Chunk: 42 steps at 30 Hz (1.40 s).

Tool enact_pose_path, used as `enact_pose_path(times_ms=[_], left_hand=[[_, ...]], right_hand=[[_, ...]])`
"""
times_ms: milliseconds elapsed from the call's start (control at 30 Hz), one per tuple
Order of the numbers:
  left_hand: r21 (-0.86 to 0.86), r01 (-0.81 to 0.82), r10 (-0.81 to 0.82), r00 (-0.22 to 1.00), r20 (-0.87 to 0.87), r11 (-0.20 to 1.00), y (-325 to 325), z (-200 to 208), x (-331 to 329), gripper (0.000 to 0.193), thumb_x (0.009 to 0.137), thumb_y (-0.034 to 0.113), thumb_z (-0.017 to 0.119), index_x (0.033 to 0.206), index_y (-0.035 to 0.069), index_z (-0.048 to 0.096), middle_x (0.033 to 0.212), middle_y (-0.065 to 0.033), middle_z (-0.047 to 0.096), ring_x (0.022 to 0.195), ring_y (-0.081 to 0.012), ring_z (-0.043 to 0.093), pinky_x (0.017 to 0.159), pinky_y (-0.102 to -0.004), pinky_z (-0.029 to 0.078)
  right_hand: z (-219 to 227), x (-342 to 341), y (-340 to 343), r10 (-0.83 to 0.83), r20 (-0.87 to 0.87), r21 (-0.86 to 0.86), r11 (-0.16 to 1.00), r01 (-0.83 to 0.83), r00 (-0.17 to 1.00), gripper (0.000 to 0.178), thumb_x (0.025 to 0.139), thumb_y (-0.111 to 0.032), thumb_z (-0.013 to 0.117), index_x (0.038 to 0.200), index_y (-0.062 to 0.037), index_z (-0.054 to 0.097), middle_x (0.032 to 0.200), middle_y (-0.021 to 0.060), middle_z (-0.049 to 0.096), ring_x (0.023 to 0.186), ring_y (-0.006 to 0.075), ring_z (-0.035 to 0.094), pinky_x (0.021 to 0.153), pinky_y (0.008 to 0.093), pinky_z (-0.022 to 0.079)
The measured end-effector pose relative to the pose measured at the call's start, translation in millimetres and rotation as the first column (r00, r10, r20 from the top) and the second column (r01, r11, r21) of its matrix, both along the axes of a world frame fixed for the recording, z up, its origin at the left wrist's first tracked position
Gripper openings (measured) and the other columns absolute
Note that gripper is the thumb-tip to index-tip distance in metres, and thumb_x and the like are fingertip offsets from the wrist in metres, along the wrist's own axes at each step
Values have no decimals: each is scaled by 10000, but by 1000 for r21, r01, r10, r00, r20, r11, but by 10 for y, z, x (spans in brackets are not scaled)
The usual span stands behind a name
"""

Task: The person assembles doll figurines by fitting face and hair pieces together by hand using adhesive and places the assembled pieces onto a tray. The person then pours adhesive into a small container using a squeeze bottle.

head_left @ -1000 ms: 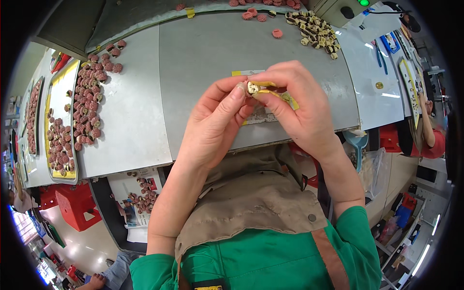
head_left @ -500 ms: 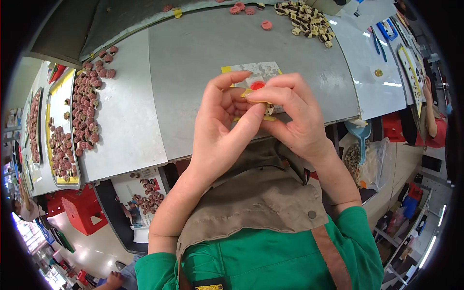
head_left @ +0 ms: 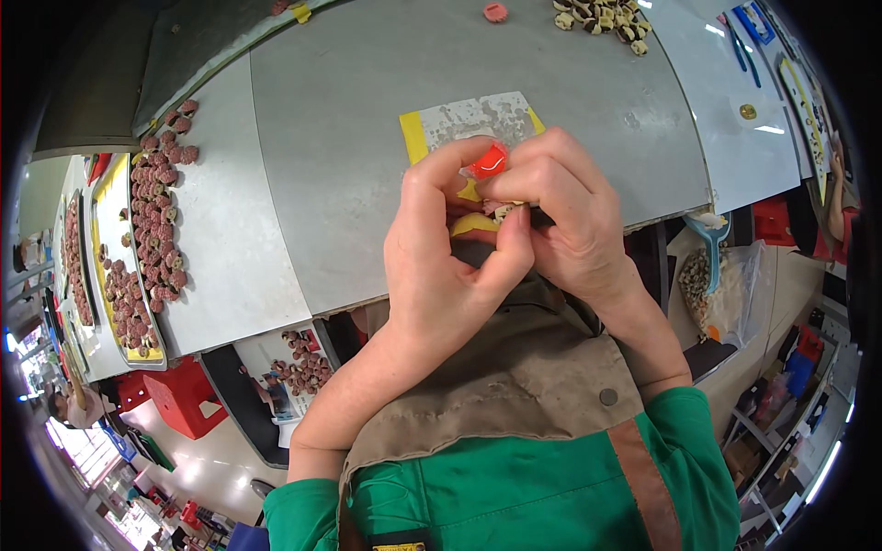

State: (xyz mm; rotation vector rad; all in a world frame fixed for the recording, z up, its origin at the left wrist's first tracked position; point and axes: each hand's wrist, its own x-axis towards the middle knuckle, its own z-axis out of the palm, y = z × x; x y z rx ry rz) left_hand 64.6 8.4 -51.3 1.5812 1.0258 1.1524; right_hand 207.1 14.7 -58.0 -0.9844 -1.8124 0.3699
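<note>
My left hand and my right hand meet close in front of my body, fingertips together. Between them they pinch a small cream-and-dark piece with a bit of pink at its side; fingers cover most of it. Yellow strips show at the fingertips, perhaps tape wrapped on them. Just beyond the fingers, a small round red dish rests by a worn white sheet edged with yellow tape.
Cream-and-dark pieces lie heaped at the far right, near a pink disc. Bumpy pink pieces cover the left side, beside a yellow-lined tray. An open drawer, a red stool and a blue scoop sit below table level.
The view has shifted, so the table's far items sit higher. Both hands stay together on the small piece; their fingers have turned slightly, showing more of its pink side and the red dish.
</note>
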Motion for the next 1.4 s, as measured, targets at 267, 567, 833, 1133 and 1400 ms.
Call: enact_pose_path(times_ms=[267,567,833,1133,1400], left_hand=[[5,22,-22,997,76,1000,-319,401,-443,468,800,68,700,1218,14,497,1038,-86,584,826,-113,603,718,-252,523],[487,-615,784,510,-354,620,272,987,-3067,236,892,203,622,1039,19,636,900,-110,671,790,-182,642,707,-296,511],[599,-433,714,175,-678,674,308,632,-3862,213,911,189,581,1042,37,654,1022,-115,628,905,-243,603,747,-327,481],[390,171,49,867,-495,905,1074,718,-937,244,860,128,609,1092,53,623,1071,-116,596,981,-289,578,811,-347,472],[481,406,-39,794,-607,777,1496,350,22,162,864,151,594,998,64,623,1068,-86,584,998,-300,552,828,-384,472]], right_hand=[[399,-340,-374,-43,136,-25,999,47,990,265,746,-80,701,978,-51,575,946,104,561,821,224,547,701,323,456],[843,-566,-741,3,112,-126,992,11,994,249,815,-115,701,1020,-31,587,969,95,556,860,207,534,764,301,435],[709,-31,-296,73,67,-195,979,-59,995,161,781,-1,653,933,-30,605,913,104,595,841,248,568,758,317,452],[800,562,411,-244,315,-95,953,287,917,133,852,14,563,978,2,607,898,109,589,831,229,580,740,301,462],[567,672,715,-311,571,91,944,318,760,218,843,-69,619,1057,-28,611,937,121,595,884,298,577,766,368,469]])
